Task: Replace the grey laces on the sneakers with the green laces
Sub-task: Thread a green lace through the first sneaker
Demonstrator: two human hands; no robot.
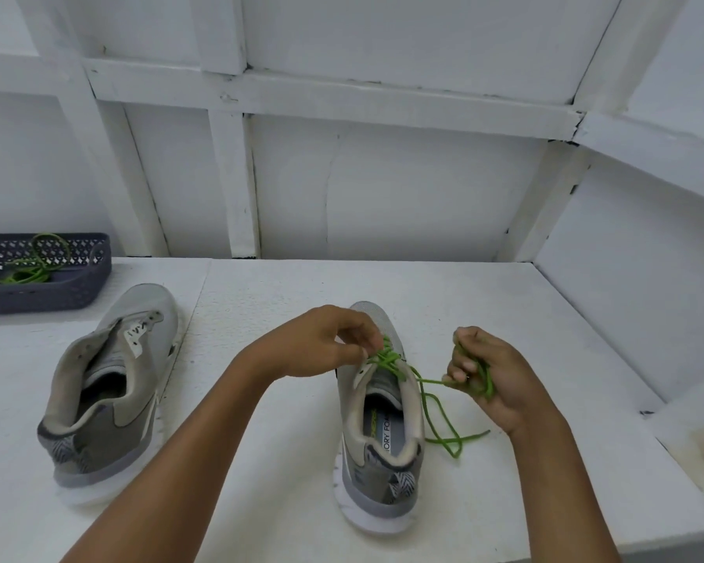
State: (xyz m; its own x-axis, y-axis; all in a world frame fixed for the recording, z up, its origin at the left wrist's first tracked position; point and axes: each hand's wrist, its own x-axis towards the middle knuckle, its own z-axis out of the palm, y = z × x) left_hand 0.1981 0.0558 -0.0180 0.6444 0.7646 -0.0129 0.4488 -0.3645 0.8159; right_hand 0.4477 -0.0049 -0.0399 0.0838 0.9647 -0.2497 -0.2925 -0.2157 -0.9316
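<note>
lacing: 2 sneakers (106, 392), 2 green laces (435, 404), 2 hands (326, 343)

Bare forearms, sleeveless (no rings, watch)

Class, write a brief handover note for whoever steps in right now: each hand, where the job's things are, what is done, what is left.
Left hand: pinching the green lace at the right sneaker's eyelets.
Right hand: closed on bunched lace; loose end trails on the table.
Done: lower eyelets threaded.
Left: finish this shoe; lace the bare left sneaker with the spare green lace in the basket.
</note>
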